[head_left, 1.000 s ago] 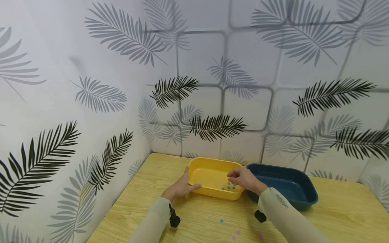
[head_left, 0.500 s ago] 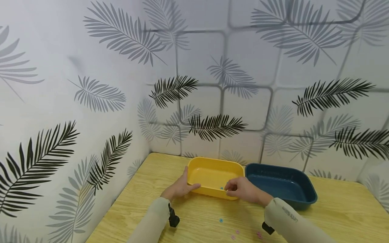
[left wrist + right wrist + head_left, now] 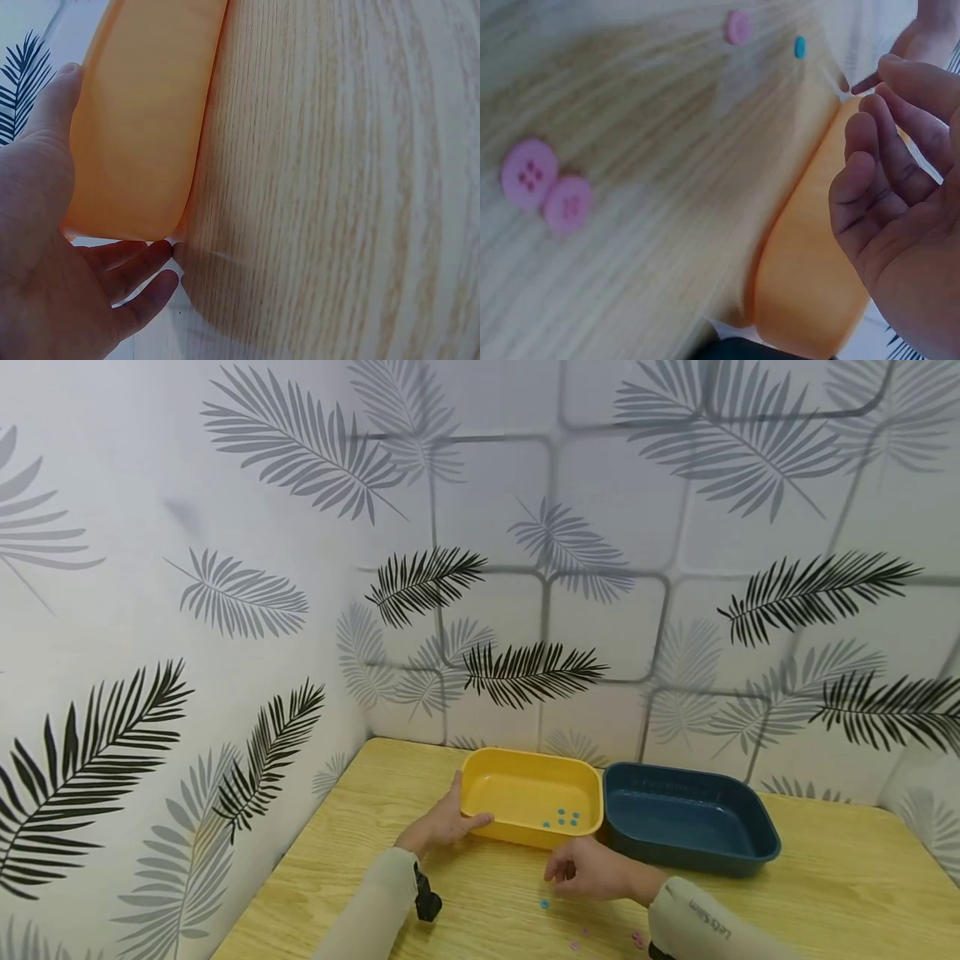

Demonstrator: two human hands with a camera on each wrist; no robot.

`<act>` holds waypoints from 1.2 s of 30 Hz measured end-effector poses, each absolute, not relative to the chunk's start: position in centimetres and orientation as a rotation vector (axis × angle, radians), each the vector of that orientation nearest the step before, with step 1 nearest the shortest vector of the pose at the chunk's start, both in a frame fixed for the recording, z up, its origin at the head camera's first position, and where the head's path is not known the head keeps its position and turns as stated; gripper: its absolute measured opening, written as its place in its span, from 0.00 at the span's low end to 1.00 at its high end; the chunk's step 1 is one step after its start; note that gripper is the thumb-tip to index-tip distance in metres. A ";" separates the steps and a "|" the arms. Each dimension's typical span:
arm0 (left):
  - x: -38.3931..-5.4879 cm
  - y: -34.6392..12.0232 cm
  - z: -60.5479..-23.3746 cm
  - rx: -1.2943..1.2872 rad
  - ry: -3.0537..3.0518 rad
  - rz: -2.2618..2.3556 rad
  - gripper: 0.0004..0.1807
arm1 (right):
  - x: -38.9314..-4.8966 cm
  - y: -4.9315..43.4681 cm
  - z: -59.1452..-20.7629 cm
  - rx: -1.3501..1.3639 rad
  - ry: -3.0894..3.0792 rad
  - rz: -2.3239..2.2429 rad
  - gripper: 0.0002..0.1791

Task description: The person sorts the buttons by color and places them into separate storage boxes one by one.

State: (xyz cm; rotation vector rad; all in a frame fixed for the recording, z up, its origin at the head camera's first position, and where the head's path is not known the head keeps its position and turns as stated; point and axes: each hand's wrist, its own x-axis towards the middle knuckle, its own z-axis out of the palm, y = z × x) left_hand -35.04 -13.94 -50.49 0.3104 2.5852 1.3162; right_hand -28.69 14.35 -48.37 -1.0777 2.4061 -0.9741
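My left hand (image 3: 442,821) grips the left end of a yellow plastic tub (image 3: 517,835), thumb at its near wall; in the left wrist view its fingers (image 3: 150,289) curl by the tub's end. Several small blue buttons (image 3: 561,812) lie inside the tub, toward its right. My right hand (image 3: 591,868) hovers over the table in front of the tub, fingers loosely curled and holding nothing in the right wrist view. Just below its fingertips a single blue button (image 3: 544,903) lies on the wood, with a pink button (image 3: 737,27) near it.
A dark blue tub (image 3: 690,858) stands directly right of the yellow one. Several pink buttons (image 3: 637,937) are scattered at the front of the wooden table (image 3: 840,893), two of them touching. Patterned walls rise behind and to the left.
My right hand has moved out of the yellow tub, over its near rim and down toward the lone blue button. The left hand has stayed on the tub.
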 end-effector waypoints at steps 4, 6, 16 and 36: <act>-35.1 -14.0 -50.6 0.317 2.593 1.307 0.59 | -28.6 14.1 -49.0 -1.150 2.377 -0.937 0.07; -35.0 -13.9 -50.6 0.315 2.593 1.307 0.59 | -28.5 14.0 -49.2 -1.201 2.376 -0.910 0.08; -34.9 -14.0 -50.6 0.304 2.583 1.312 0.60 | -28.3 13.6 -50.0 -1.193 2.385 -0.834 0.09; -34.7 -14.0 -50.3 0.337 2.592 1.296 0.58 | -28.4 12.8 -50.5 -1.189 2.416 -0.818 0.05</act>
